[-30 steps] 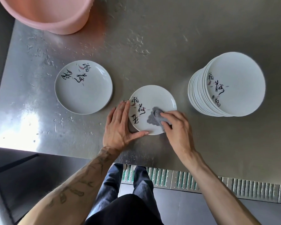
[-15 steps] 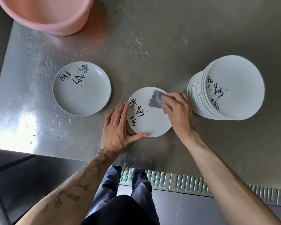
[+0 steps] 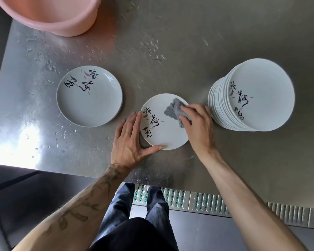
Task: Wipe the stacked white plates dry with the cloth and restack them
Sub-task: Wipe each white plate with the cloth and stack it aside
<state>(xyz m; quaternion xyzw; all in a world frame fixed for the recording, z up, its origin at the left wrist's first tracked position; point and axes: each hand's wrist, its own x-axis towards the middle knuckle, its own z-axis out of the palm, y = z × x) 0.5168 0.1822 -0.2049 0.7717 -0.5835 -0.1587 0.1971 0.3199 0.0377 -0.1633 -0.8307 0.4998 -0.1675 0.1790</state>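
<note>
Where right hand (image 3: pixel 198 127) holds cloth (image 3: pixel 172 110), plate (image 3: pixel 163 136) lies face up

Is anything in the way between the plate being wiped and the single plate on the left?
Nothing visible. Between the wiped plate and the single plate lies only wet steel table. The left hand rests against the wiped plate's left rim, on that side; the right hand holds the cloth on it.

The pink basin (image 3: pixel 58 17) is cut off by the top edge. The right hand (image 3: pixel 198 127) covers part of the gray cloth (image 3: pixel 172 111) and the right rim of the wiped plate (image 3: pixel 165 134). In the plate stack (image 3: pixel 257 95) only rims show below the top plate; their number is unclear.
</note>
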